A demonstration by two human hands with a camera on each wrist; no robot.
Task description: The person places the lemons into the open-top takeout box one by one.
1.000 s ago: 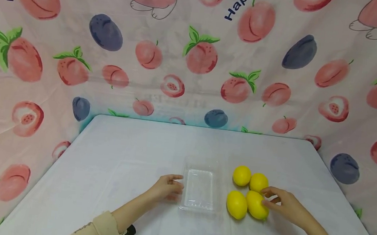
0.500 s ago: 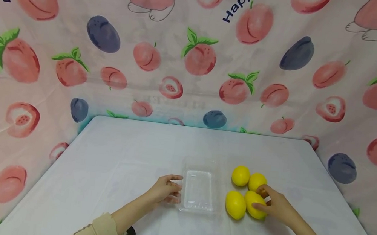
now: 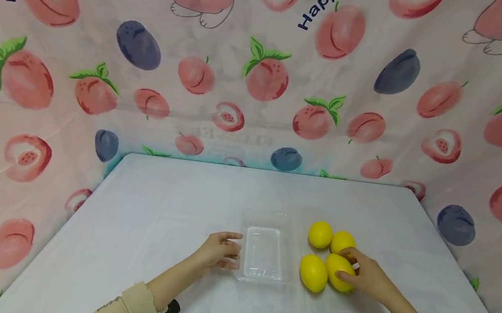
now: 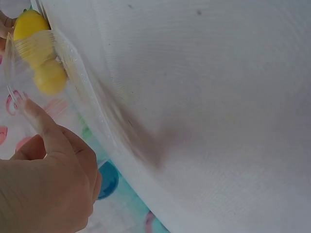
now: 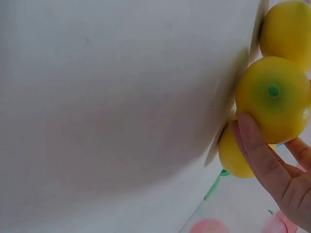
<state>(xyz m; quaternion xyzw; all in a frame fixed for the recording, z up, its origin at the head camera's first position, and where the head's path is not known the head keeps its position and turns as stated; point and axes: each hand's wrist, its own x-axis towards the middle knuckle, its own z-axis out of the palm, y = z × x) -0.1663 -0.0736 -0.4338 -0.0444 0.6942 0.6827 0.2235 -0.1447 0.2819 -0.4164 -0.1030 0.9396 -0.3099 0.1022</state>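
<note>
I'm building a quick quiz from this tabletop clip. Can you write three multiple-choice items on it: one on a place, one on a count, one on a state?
1. Where does the clear tray lie?
A. right of the lemons
B. between the two hands
C. on top of the lemons

2. How many lemons are on the table?
A. two
B. four
C. six

3. What is in the tray?
A. nothing
B. one lemon
C. a cloth

Answers:
1 B: the left hand touches its left edge, and the right hand is beyond it.
2 B: four yellow lemons are clustered together.
3 A: its bottom shows bare.
</note>
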